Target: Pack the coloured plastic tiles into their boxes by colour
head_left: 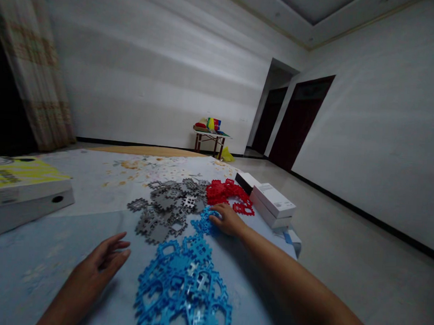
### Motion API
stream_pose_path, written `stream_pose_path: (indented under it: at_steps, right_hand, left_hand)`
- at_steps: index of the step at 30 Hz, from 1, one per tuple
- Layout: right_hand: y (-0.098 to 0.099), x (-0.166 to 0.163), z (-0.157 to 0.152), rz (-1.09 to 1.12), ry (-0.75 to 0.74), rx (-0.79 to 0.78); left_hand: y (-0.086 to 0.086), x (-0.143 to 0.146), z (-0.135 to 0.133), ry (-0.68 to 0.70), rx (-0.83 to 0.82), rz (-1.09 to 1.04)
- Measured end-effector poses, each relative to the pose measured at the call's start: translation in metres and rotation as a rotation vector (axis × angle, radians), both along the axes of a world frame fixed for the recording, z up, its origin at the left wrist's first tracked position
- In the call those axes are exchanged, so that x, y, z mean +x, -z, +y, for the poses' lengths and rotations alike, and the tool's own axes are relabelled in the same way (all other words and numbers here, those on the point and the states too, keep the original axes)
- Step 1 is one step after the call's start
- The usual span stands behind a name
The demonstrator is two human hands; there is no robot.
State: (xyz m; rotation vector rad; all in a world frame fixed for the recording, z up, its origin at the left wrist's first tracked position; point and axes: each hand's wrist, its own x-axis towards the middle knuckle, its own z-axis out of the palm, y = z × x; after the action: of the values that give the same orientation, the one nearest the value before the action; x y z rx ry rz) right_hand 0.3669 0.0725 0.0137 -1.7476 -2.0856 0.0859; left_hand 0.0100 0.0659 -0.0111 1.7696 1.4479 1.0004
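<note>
Now the R hand is reaching out, fingers lying on a small blue piece btw the big blue pile & the red pile; can't tell if it's pinching. The L hand is resting wide open on the tabletop, holding nothing. The piece is looking thin, light, hard plastic w/ holes & bumpy edges, prob. snagging on others, so pinching its free edge is looking best.
</note>
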Motion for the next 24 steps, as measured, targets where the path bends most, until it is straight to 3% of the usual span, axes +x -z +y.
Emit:
stream_pose_path:
  at_steps: [4,16,18,21,24]
  right_hand:
    - [0.011,-0.013,-0.008,-0.057,-0.024,-0.074]
    - [0.001,-0.034,-0.063,0.031,-0.264,-0.077]
    - [-0.002,-0.025,-0.062,0.083,-0.204,-0.029]
    - [-0.002,-0.002,-0.056,0.143,0.02,0.059]
    - [0.006,0.015,-0.052,0.167,0.159,0.02]
  left_hand:
    - [0.003,-0.001,0.002,0.011,0.042,-0.014]
    - [-0.002,0.0,-0.001,0.007,0.044,-0.016]
    - [-0.003,0.0,0.0,0.011,0.05,-0.014]
    - [-0.001,0.0,0.001,0.026,0.049,0.005]
    - [0.002,0.002,0.0,0.053,0.054,0.033]
